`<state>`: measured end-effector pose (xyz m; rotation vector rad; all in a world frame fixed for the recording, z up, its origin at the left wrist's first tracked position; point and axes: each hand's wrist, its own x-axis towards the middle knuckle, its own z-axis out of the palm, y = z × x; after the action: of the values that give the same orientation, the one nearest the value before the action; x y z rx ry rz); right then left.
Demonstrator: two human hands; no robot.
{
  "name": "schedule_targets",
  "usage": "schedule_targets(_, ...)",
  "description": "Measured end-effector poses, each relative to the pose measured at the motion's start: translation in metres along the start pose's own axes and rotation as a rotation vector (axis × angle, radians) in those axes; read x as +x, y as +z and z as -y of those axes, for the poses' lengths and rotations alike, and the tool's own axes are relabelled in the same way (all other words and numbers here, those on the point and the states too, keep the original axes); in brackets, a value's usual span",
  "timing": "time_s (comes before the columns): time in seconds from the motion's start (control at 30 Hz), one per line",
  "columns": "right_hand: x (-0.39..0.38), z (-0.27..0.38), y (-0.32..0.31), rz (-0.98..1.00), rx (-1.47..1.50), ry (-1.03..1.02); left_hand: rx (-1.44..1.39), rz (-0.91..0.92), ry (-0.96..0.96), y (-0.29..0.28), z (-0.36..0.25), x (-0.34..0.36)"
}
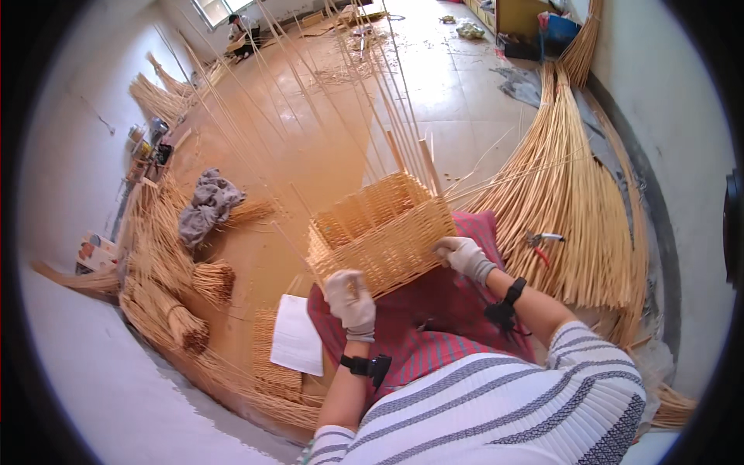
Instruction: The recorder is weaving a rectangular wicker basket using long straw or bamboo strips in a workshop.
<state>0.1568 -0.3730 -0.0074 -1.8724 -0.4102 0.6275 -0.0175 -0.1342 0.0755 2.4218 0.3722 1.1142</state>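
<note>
Floor (252, 267) with stalk bundles (558, 194), woven panel (266, 353) and, apparently, distant scraps (341, 76).

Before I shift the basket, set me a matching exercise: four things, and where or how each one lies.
Things:
1. Basket
2. Pliers
3. Grey cloth
4. White sheet

Places and states:
A. crumpled, at the left of the room
B. lying partly over a woven panel
C. between the left hand and the right hand
D. on the big reed bundle at the right

Pairs: 1-C; 2-D; 3-A; 4-B
</note>
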Motion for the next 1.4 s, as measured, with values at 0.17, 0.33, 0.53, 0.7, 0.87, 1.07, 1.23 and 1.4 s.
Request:
schedule_targets(0.17, -0.004, -0.010, -0.026, -0.114, 0.493, 0.179, -0.017, 0.331, 0.150, 0.064, -0.078, 0.060)
schedule_targets(0.33, -0.012, 0.000, -0.017, -0.136, 0.417, 0.185, 0.168, 0.465, 0.242, 0.131, -0.086, 0.091)
schedule_targets(0.53, -0.022, -0.011, -0.039, -0.173, 0.588, 0.072, -0.198, 0.241, 0.192, 0.070, -0.099, 0.093)
schedule_targets(0.7, 0.033, 0.116, -0.046, -0.572, 0.375, -0.497, 0.049, -0.495, -0.251, -0.038, 0.034, 0.143)
schedule_targets(0.87, 0.136, 0.138, -0.060, -0.660, 0.307, -0.415, -0.488, 0.282, -0.613, -0.011, 0.110, 0.099)
schedule_targets(1.07, 0.050, 0.153, -0.035, -0.451, 0.541, -0.326, -0.653, 0.210, -0.617, -0.100, 0.070, 0.013)
schedule_targets(1.23, 0.045, 0.194, -0.085, -0.624, 0.825, -0.662, -0.993, 0.382, -0.396, -0.125, -0.018, 0.021)
schedule_targets(1.4, 0.048, 0.190, -0.193, -0.973, 0.571, -0.572, -1.321, 0.595, -0.111, -0.069, -0.095, 0.049)
